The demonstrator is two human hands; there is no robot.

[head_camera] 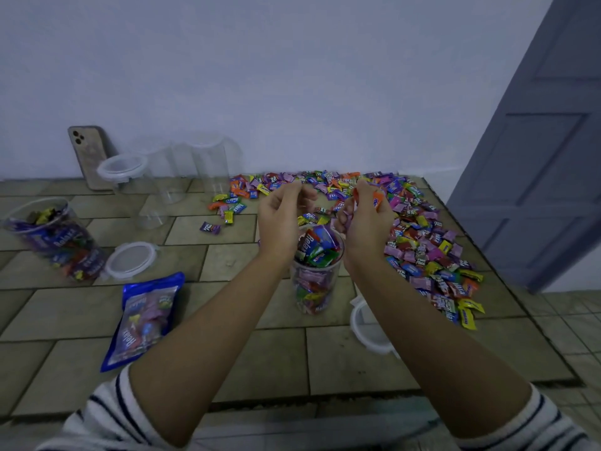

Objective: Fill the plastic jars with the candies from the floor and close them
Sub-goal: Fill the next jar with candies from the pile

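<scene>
open jar (317,281) stands upright on the floor (260,356), long axis vertical, mouth up, heaped w/ candies (320,245) to the rim. both hands hover just above that mouth: left hand (282,219) over the jar's left edge, right hand (366,222) over its right edge, abt equally near. right hand grips a bunch of them, w/ orange + pink wrappers poking out betw the curled fingers. left hand's fingers curl in toward the thumb; can't tell if anything's in it.

so the jar lies straight down from the hands. next move is prob just letting go so the load drops in. w/ the jar this full some may slide off, so a press down may be needed.

loose pile (422,249) spreads right of + behind the jar, nearer the right hand. a lid (367,330) lies right of the jar, partly under the right forearm; likely its cap. left of the jar: a bag (143,320), a 2nd lid (130,260), and further left a full jar (55,242) w/o lid. empty jars (211,167) stand behind-left.
</scene>
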